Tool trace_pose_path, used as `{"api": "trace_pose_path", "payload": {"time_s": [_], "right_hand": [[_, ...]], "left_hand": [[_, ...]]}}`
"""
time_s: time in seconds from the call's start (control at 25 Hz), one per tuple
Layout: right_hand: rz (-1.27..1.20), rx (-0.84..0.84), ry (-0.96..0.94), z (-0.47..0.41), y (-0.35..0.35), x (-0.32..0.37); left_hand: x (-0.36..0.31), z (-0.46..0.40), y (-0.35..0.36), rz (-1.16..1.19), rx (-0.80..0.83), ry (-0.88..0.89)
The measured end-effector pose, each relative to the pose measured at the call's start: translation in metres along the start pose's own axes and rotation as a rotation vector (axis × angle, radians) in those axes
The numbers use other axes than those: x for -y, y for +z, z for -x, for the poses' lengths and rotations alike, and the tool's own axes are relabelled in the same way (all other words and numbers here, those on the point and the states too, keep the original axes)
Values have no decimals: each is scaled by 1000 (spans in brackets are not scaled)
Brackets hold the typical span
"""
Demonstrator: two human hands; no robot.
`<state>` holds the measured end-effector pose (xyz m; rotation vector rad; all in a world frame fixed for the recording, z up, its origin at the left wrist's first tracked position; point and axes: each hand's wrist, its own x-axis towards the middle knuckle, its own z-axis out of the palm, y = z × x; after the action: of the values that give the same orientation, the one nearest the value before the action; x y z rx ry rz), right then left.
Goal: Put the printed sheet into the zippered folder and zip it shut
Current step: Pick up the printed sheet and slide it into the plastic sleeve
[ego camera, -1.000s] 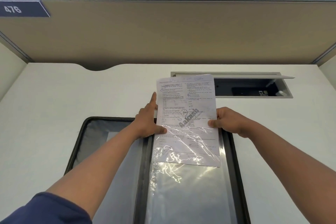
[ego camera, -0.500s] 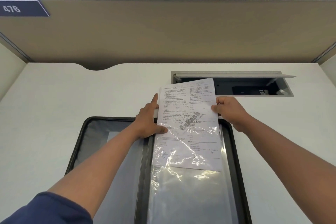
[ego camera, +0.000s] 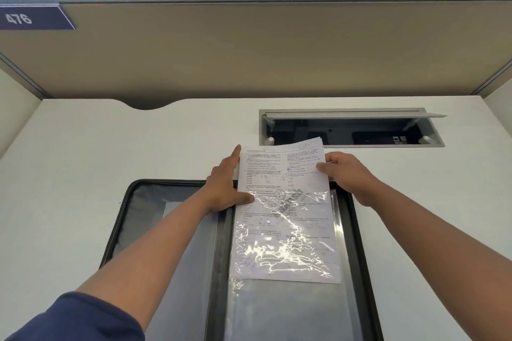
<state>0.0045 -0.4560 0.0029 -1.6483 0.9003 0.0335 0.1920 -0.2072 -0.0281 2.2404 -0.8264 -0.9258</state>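
Observation:
The black zippered folder point(ego camera: 122, 224) lies open flat on the white desk, its right half holding a shiny clear plastic sleeve point(ego camera: 288, 310). The printed sheet point(ego camera: 282, 174) is partly inside that sleeve; its lower part shows under the glare and its top sticks out past the folder's far edge. My right hand point(ego camera: 346, 174) pinches the sheet's upper right edge. My left hand point(ego camera: 225, 185) presses on the sleeve's upper left corner, thumb on the plastic, fingers stretched along the sheet's left edge.
An open cable hatch point(ego camera: 352, 130) with a raised metal flap sits in the desk just beyond the sheet. A tan partition point(ego camera: 249, 47) with a "476" label point(ego camera: 30, 18) closes off the back. Plants stand behind it.
The sheet has slid further down into the sleeve, towards me. My right hand shifted up to the sheet's top right edge. My left hand stayed in place.

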Motion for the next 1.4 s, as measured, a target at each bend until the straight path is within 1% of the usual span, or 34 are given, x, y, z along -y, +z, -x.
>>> {"api": "trace_pose_path", "payload": {"time_s": [0.12, 0.32, 0.48, 0.64, 0.68, 0.84, 0.92, 1.12, 1.2, 1.4], "right_hand": [[-38, -78, 23, -12, 0, 10], [44, -71, 43, -5, -5, 4], [80, -18, 32, 10, -5, -1], [118, 124, 45, 20, -2, -8], [130, 134, 51, 21, -2, -9], [70, 40, 19, 13, -5, -4], [34, 30, 0, 5, -4, 5], [222, 74, -31, -13, 1, 21], [263, 96, -38, -16, 1, 23], [231, 136, -62, -10, 0, 16]], "left_hand": [[1, 0, 0, 3, -6, 0], [4, 1, 1, 4, -8, 24], [3, 3, 1, 4, -9, 26], [3, 3, 2, 2, -5, 29], [3, 3, 2, 7, -1, 28], [6, 1, 1, 19, -1, 49], [7, 0, 1, 23, -3, 57], [8, -1, 1, 69, 2, 47], [9, -1, 0, 53, 6, 60], [8, 1, 0, 6, 8, 76]]}}
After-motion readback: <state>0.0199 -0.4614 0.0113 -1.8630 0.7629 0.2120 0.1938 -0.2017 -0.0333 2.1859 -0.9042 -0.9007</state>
